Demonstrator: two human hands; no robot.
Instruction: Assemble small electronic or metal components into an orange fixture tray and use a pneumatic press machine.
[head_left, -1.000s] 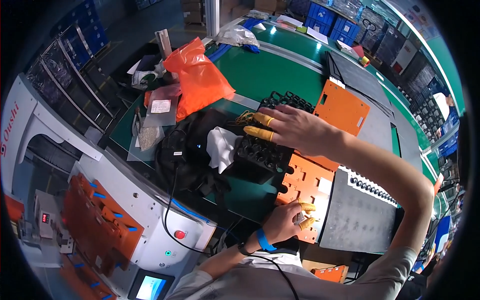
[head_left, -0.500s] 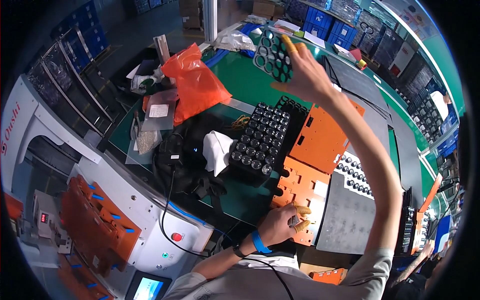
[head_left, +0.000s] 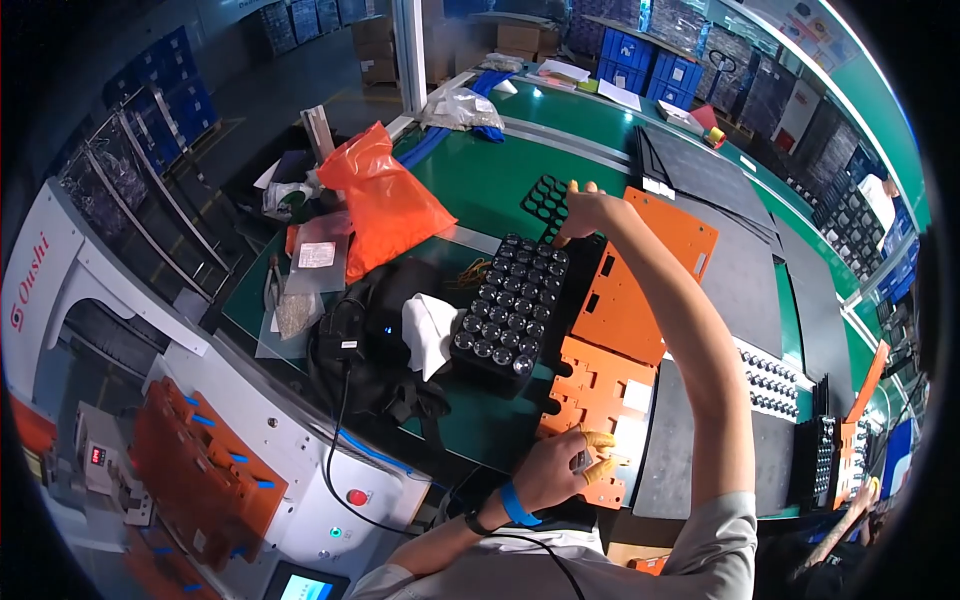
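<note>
Glare is whitening the right edge of the lower orange board [head_left: 585, 377], while small highlights are glinting on the green bench [head_left: 545, 152] and the round caps [head_left: 508, 308]. The floor [head_left: 275, 110] at upper left is lying dim. Straight edges are bending toward the rim (black is filling the corners), where detail is looking soft.

A black tray [head_left: 545, 197] with holes is touched by the right hand [head_left: 590, 213]; a small grey thing [head_left: 581, 461] is held in the left hand [head_left: 547, 473].
</note>
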